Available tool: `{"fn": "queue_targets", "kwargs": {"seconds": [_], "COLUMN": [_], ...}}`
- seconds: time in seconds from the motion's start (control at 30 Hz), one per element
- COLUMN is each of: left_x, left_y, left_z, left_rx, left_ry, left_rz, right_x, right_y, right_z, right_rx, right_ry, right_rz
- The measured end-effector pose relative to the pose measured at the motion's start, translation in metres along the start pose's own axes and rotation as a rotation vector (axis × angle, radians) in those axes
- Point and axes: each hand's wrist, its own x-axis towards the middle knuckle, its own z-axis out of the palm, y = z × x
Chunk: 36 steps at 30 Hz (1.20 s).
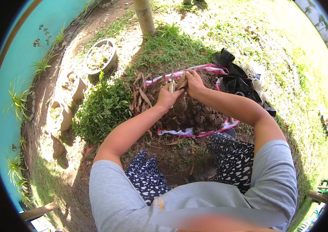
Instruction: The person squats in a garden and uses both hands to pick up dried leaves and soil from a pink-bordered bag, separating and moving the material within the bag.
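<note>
My left hand (166, 98) grips a cutting tool with a pale handle (171, 86). Its thin metal end points away from me; I cannot tell whether it is a pair of shears or a knife. Beside it, my right hand (195, 83) holds a brown dry leaf (182, 82) close to the tool, and the two hands nearly meet. Below them, dark crumbly soil (204, 116) lies heaped on a pink-and-white plastic sack (191, 133). Bits of dry leaf are scattered on the soil. A pile of long dry leaves (140, 94) rests at the sack's left side.
A leafy green shrub (104, 111) grows to the left, near a round pot (100, 56) and several smaller planters (61, 116). Black plastic (236, 78) lies crumpled at the sack's right. Beyond the sack stands a bamboo post (145, 17). A turquoise wall (10, 75) borders the far left.
</note>
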Motion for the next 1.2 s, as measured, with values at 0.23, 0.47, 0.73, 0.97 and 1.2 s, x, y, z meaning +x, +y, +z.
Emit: {"fn": "queue_targets", "kwargs": {"seconds": [0.23, 0.47, 0.73, 0.97, 1.2], "left_x": [-0.003, 0.006, 0.004, -0.007, -0.006], "left_y": [0.007, 0.009, 0.003, -0.004, -0.015], "left_z": [0.003, -0.007, -0.008, 0.0, 0.004], "left_rx": [-0.181, -0.199, -0.027, 0.344, 0.33], "left_ry": [0.064, 0.112, 0.16, 0.185, 0.162], "left_rz": [-0.081, -0.05, 0.141, 0.185, 0.199], "right_x": [-0.005, -0.007, -0.013, -0.03, -0.045], "right_y": [-0.005, -0.022, -0.025, -0.011, -0.013], "right_z": [0.007, -0.003, -0.016, -0.002, 0.009], "right_rx": [-0.09, -0.319, 0.088, -0.015, -0.191], "right_ry": [-0.091, -0.457, -0.368, -0.141, -0.17], "right_rz": [-0.028, -0.123, 0.242, 0.152, 0.161]}}
